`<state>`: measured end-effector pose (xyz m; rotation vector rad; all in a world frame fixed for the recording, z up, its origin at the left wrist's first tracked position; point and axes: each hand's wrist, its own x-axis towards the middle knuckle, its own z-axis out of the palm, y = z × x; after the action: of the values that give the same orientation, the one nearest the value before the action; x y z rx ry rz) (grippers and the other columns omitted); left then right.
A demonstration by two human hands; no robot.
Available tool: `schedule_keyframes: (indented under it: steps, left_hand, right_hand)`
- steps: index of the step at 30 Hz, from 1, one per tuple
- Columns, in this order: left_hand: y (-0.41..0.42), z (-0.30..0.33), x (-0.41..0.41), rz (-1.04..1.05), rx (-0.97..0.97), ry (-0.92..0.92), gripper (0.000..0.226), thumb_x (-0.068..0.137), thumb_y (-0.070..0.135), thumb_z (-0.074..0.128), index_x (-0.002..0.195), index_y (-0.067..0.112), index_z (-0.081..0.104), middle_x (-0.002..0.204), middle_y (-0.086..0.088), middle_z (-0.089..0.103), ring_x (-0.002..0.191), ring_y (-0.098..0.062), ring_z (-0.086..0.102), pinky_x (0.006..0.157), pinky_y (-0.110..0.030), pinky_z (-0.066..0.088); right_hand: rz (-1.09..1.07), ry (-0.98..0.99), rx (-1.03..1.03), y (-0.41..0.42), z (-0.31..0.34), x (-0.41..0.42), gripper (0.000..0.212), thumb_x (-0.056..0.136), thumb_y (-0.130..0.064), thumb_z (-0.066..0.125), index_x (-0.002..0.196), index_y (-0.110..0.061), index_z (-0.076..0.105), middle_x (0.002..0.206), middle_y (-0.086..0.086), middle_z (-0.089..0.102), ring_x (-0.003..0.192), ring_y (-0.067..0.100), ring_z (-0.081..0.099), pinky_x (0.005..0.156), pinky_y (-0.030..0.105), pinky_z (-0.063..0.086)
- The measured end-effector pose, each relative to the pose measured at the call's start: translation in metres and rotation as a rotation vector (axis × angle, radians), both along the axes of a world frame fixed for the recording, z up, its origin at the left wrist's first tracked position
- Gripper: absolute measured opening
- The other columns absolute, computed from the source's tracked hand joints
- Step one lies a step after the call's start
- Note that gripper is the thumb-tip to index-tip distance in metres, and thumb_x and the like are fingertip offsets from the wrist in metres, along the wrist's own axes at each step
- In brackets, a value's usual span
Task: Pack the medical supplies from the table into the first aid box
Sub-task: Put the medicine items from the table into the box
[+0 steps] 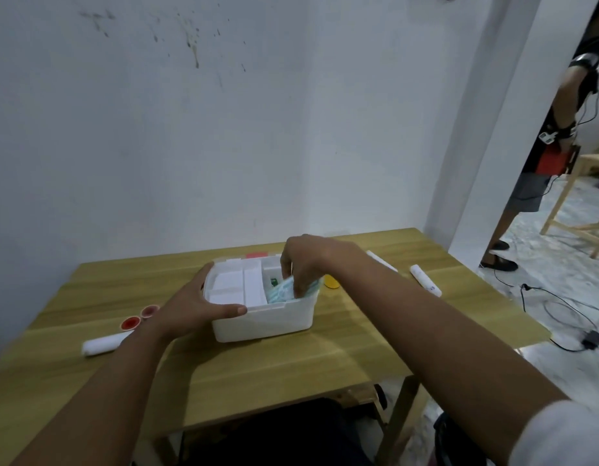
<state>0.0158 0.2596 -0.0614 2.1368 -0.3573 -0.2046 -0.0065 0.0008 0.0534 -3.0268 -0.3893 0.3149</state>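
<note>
The white first aid box (268, 322) stands open in the middle of the wooden table (291, 361). My left hand (197, 304) grips its left front rim, thumb along the front edge. Reaching into the box's right compartment, my right hand (305, 264) has its fingers closed on a pale blue face mask pack (279, 292). A small green-labelled item (274, 281) lies behind it in the same compartment. White flat packs (237, 285) fill the left compartment.
Two red-capped small jars (138, 318) and a white roll (101, 343) lie left of the box. A yellow cap (331, 281) and two white tubes (426, 280) lie to its right. Another person stands at the doorway (540, 183) on the right; cables cross the floor.
</note>
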Motion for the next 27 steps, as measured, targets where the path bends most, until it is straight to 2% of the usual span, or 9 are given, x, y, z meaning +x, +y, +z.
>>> schedule_keyframes:
  steps: [4, 9, 12, 15, 19, 21, 23, 25, 27]
  left_hand:
    - [-0.004, 0.002, -0.002, -0.03, -0.028, -0.017, 0.122, 0.051, 0.066, 0.088, 0.152, 0.04, 0.027, 0.141, 0.015, 0.048, 0.127, -0.015, 0.049, 0.084, -0.026, 0.052]
    - [-0.006, -0.002, -0.001, -0.004, -0.03, -0.041, 0.107, 0.063, 0.052, 0.091, 0.148, 0.047, 0.025, 0.131, 0.025, 0.047, 0.125, -0.013, 0.047, 0.079, -0.02, 0.048]
    - [-0.005, -0.003, 0.001, 0.014, -0.019, -0.029, 0.116, 0.061, 0.054, 0.091, 0.154, 0.041, 0.022, 0.135, 0.02, 0.045, 0.124, -0.013, 0.046, 0.08, -0.021, 0.047]
    - [-0.003, -0.004, 0.003, 0.013, -0.006, -0.028, 0.123, 0.056, 0.062, 0.091, 0.155, 0.042, 0.021, 0.139, 0.019, 0.045, 0.127, -0.014, 0.047, 0.083, -0.024, 0.049]
    - [-0.005, -0.004, 0.004, 0.024, 0.003, -0.025, 0.122, 0.06, 0.056, 0.091, 0.157, 0.039, 0.018, 0.137, 0.019, 0.042, 0.124, -0.014, 0.045, 0.082, -0.024, 0.047]
    - [-0.004, -0.005, 0.005, 0.018, -0.006, -0.021, 0.124, 0.056, 0.061, 0.09, 0.156, 0.041, 0.019, 0.137, 0.019, 0.044, 0.125, -0.014, 0.046, 0.084, -0.026, 0.049]
    - [-0.003, -0.007, 0.004, 0.016, -0.028, -0.021, 0.123, 0.056, 0.061, 0.091, 0.155, 0.041, 0.021, 0.135, 0.02, 0.046, 0.124, -0.014, 0.047, 0.083, -0.024, 0.049]
    - [-0.004, -0.007, 0.004, 0.016, -0.045, -0.016, 0.118, 0.061, 0.052, 0.092, 0.154, 0.041, 0.022, 0.129, 0.024, 0.047, 0.123, -0.013, 0.048, 0.081, -0.021, 0.048]
    - [-0.006, -0.005, 0.002, 0.016, -0.05, -0.018, 0.108, 0.063, 0.046, 0.091, 0.147, 0.046, 0.023, 0.122, 0.032, 0.045, 0.119, -0.01, 0.048, 0.077, -0.017, 0.046]
  right_hand:
    - [0.014, 0.091, 0.09, 0.013, -0.028, 0.016, 0.033, 0.077, -0.014, 0.084, 0.109, -0.017, 0.079, 0.109, 0.001, 0.074, 0.096, 0.019, 0.07, 0.081, 0.034, 0.062]
    - [-0.01, 0.1, 0.233, 0.018, -0.055, 0.021, 0.015, 0.085, -0.011, 0.075, 0.099, -0.013, 0.079, 0.098, -0.001, 0.074, 0.092, 0.019, 0.07, 0.083, 0.035, 0.061]
    - [-0.018, 0.065, 0.258, 0.022, -0.063, 0.022, 0.008, 0.085, -0.012, 0.073, 0.091, -0.012, 0.078, 0.093, 0.001, 0.074, 0.089, 0.018, 0.065, 0.08, 0.032, 0.057]
    - [-0.052, 0.091, 0.292, 0.02, -0.062, 0.025, 0.012, 0.082, -0.012, 0.076, 0.093, -0.01, 0.081, 0.094, 0.006, 0.077, 0.089, 0.02, 0.069, 0.081, 0.037, 0.062]
    - [-0.096, 0.139, 0.458, 0.004, -0.035, 0.025, 0.012, 0.078, -0.013, 0.084, 0.088, -0.01, 0.08, 0.09, 0.006, 0.079, 0.087, 0.018, 0.074, 0.066, 0.03, 0.064]
    - [-0.139, 0.033, 0.567, -0.014, -0.015, 0.028, 0.01, 0.081, -0.014, 0.082, 0.089, -0.011, 0.078, 0.087, 0.005, 0.078, 0.082, 0.017, 0.074, 0.06, 0.026, 0.061]
    - [-0.202, -0.174, 0.608, -0.036, -0.003, 0.033, 0.006, 0.083, -0.015, 0.077, 0.089, -0.014, 0.078, 0.085, 0.002, 0.076, 0.083, 0.02, 0.074, 0.067, 0.032, 0.063]
    - [-0.3, -0.348, 0.493, -0.061, 0.0, 0.042, 0.013, 0.083, -0.018, 0.074, 0.096, -0.018, 0.078, 0.095, -0.002, 0.076, 0.091, 0.019, 0.072, 0.079, 0.036, 0.061]
    - [-0.403, -0.35, 0.333, -0.082, -0.007, 0.048, 0.03, 0.082, -0.025, 0.075, 0.112, -0.02, 0.072, 0.112, -0.002, 0.071, 0.103, 0.02, 0.067, 0.079, 0.033, 0.054]
